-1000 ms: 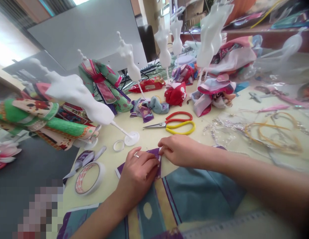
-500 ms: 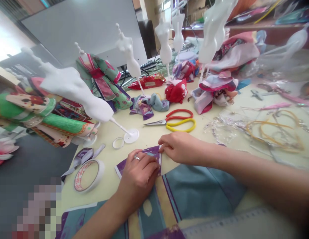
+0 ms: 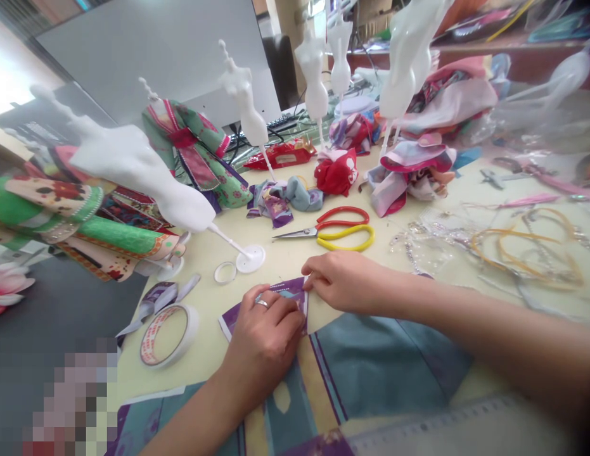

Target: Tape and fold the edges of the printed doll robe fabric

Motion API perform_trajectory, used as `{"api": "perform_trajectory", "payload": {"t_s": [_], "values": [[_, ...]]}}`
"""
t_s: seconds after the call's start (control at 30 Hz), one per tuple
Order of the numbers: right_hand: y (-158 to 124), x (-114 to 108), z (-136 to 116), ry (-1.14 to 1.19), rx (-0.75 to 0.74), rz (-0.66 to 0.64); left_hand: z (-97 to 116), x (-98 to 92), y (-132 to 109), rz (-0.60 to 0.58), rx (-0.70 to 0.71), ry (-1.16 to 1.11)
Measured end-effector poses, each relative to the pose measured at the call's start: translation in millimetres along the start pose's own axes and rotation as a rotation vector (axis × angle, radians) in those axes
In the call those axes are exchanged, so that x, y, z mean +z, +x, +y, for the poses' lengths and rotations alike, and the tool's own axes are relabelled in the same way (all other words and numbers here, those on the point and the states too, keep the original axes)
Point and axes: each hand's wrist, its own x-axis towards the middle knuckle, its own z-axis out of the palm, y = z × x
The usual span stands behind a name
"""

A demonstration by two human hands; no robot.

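Note:
A small purple fabric piece (image 3: 229, 318) with a white edge and a patterned border lies on the table. My left hand (image 3: 269, 326), a ring on one finger, presses down over it with bent fingers held together. At its upper right corner, my right hand (image 3: 335, 280) pinches the edge between thumb and fingertips. Both sets of fingertips are partly hidden. Beneath my left wrist and right forearm spreads a larger teal fabric panel (image 3: 375, 367) with yellow and purple stripes. Scissors (image 3: 318, 233) with red and yellow handles rest just beyond my hands.
A tape roll (image 3: 187, 335) and a thin white ring (image 3: 225, 272) lie at left. A white doll mannequin (image 3: 147, 171) leans nearby; several others stand behind. Doll clothes (image 3: 335, 174) are heaped at the back, beaded trims and yellow ribbon (image 3: 523, 244) at right. A clear ruler (image 3: 432, 424) lies in front.

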Motion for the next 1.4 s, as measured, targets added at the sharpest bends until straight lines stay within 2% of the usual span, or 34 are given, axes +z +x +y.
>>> {"api": "perform_trajectory", "payload": {"t_s": [0.73,1.13,1.4], "values": [[-0.5,-1.0,-0.3,0.000,-0.009,0.002,1.1,-0.4,-0.6,-0.009,0.043,0.066],[0.4,-1.2,-1.3,-0.015,-0.012,-0.004,2.5,-4.0,1.6,-0.101,0.087,0.153],[-0.2,-0.6,-1.1,-0.013,-0.009,-0.006,11.0,-14.3,6.2,-0.190,0.201,0.318]]}}
